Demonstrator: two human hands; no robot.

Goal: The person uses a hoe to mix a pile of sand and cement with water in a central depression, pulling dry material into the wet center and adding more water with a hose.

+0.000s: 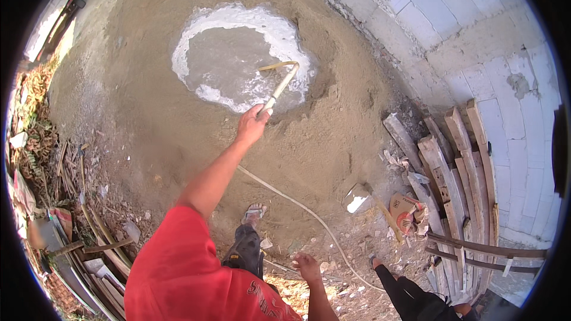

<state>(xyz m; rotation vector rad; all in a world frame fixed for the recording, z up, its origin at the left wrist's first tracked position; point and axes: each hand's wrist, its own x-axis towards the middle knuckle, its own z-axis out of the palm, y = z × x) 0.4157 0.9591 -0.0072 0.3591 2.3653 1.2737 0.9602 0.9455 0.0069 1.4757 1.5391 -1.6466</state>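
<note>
My left hand [252, 123] is stretched forward, closed around a pale hose [279, 90]. A thin yellowish curve, either hose end or water, bends left from the hose's tip. Below it, grey liquid [229, 56] pools in a hollow ringed with white powder [279, 32], set in a broad sand mound [333, 119]. A thin line of hose [309, 211] runs from behind my left forearm across the ground to the lower right. My right hand [307, 266] hangs low near my body, fingers loosely bent and apart, with nothing visible in it.
At right, a hoe [358, 197] lies by a crumpled paper bag [409, 214]. Wooden planks [455, 172] lean near a pale block wall [440, 6]. Another person's dark-clad leg [410, 294] shows at lower right. Sticks and boards [98, 244] lie at left.
</note>
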